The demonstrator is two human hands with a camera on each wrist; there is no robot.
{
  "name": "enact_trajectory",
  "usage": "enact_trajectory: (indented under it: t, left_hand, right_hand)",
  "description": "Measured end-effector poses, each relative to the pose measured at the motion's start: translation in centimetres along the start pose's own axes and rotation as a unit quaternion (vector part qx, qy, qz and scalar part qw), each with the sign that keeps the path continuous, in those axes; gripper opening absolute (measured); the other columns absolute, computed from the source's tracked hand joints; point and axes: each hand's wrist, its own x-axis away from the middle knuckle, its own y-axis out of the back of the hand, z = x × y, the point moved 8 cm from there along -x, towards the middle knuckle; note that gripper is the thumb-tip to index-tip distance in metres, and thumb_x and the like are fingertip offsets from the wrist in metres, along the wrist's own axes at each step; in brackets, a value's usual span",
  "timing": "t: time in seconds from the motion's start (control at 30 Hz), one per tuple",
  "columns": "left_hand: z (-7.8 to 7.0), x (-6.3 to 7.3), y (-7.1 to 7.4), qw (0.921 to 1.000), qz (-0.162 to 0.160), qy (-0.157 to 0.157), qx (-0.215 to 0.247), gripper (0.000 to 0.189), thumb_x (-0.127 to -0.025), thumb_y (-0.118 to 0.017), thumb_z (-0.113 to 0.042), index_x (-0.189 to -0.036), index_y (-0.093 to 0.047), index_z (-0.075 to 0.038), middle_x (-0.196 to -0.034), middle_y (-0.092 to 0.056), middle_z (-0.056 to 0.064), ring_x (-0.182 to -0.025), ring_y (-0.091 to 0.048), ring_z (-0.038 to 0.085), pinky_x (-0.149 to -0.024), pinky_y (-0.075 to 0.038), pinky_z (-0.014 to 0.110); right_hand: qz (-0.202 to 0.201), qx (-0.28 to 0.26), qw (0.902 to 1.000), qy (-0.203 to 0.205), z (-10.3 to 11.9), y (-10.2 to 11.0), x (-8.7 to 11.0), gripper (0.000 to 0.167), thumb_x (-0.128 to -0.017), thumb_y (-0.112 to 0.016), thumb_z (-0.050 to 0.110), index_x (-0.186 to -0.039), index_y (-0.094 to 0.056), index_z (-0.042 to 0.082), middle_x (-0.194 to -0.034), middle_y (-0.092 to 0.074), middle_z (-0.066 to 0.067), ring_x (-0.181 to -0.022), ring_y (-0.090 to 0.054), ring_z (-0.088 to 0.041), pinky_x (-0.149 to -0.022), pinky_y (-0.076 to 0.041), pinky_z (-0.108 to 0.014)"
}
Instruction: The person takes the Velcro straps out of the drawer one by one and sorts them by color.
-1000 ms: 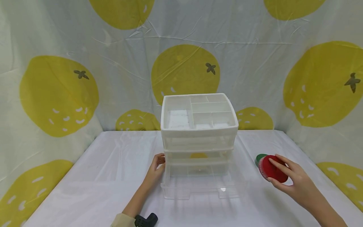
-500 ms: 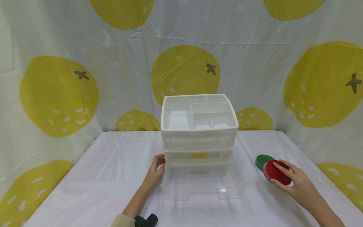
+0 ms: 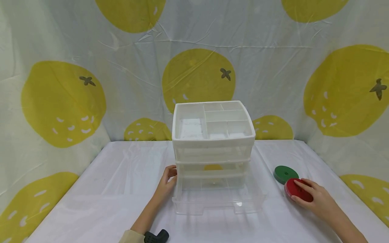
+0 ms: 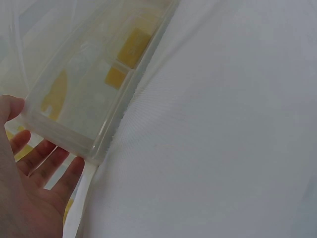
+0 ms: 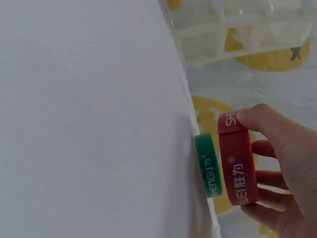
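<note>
A red roll of strap tape (image 3: 299, 190) with white lettering is in my right hand (image 3: 319, 199). The thumb and fingers pinch it by its edge, low over the table. Just behind and left of it lies a green roll of tape (image 3: 286, 174), flat on the cloth and overlapped by the red one in the head view. My left hand (image 3: 166, 182) touches the left side of a white and clear drawer unit (image 3: 213, 138). In the left wrist view its fairly straight fingers (image 4: 67, 181) rest at the unit's edge. The bottom drawer (image 3: 217, 204) is pulled out toward me.
Divided compartments (image 3: 226, 116) form the drawer unit's top. A white cloth (image 3: 91, 209) covers the table. A curtain (image 3: 267, 77) printed with yellow fruit hangs behind and at both sides.
My right hand has lowered the red tape roll toward the near side and slightly right, uncovering more of the green roll. The left hand and drawer unit have stayed put.
</note>
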Motion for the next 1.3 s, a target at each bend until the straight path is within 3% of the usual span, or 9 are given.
enact_trajectory:
  t: [0.43,0.97,1.3]
  left_hand:
    - [-0.9,0.4,-0.1,0.9999,0.005,-0.012,-0.007,0.034,-0.091,-0.049,-0.007,-0.124,-0.04,-0.007,-0.116,-0.051,0.016,-0.11,-0.05,0.029,-0.097,-0.034,0.047]
    - [-0.5,0.2,-0.1,0.9991,0.0,-0.035,-0.024,0.033,-0.091,-0.049,-0.009,-0.123,-0.04,-0.005,-0.113,-0.052,0.016,-0.106,-0.052,0.025,-0.095,-0.037,0.044]
    - [-0.6,0.3,0.0,0.9993,0.0,-0.031,-0.021,0.033,-0.091,-0.049,-0.01,-0.123,-0.04,-0.007,-0.114,-0.052,0.017,-0.109,-0.051,0.029,-0.094,-0.037,0.044]
  right_hand:
    - [0.039,0.006,0.9992,-0.008,-1.1,-1.1,0.1,0.06,-0.072,-0.074,0.028,-0.116,-0.054,-0.008,-0.113,-0.047,-0.031,-0.096,-0.045,-0.048,-0.066,-0.05,-0.055]
    - [0.073,0.006,0.9962,-0.047,-2.1,-2.2,0.0,0.067,-0.075,-0.07,0.038,-0.119,-0.051,-0.009,-0.117,-0.044,-0.034,-0.098,-0.044,-0.049,-0.065,-0.052,-0.051]
    - [0.097,0.008,0.9942,-0.045,-2.1,-2.7,0.1,0.066,-0.081,-0.063,0.043,-0.123,-0.048,-0.006,-0.121,-0.042,-0.034,-0.101,-0.043,-0.048,-0.069,-0.048,-0.058]
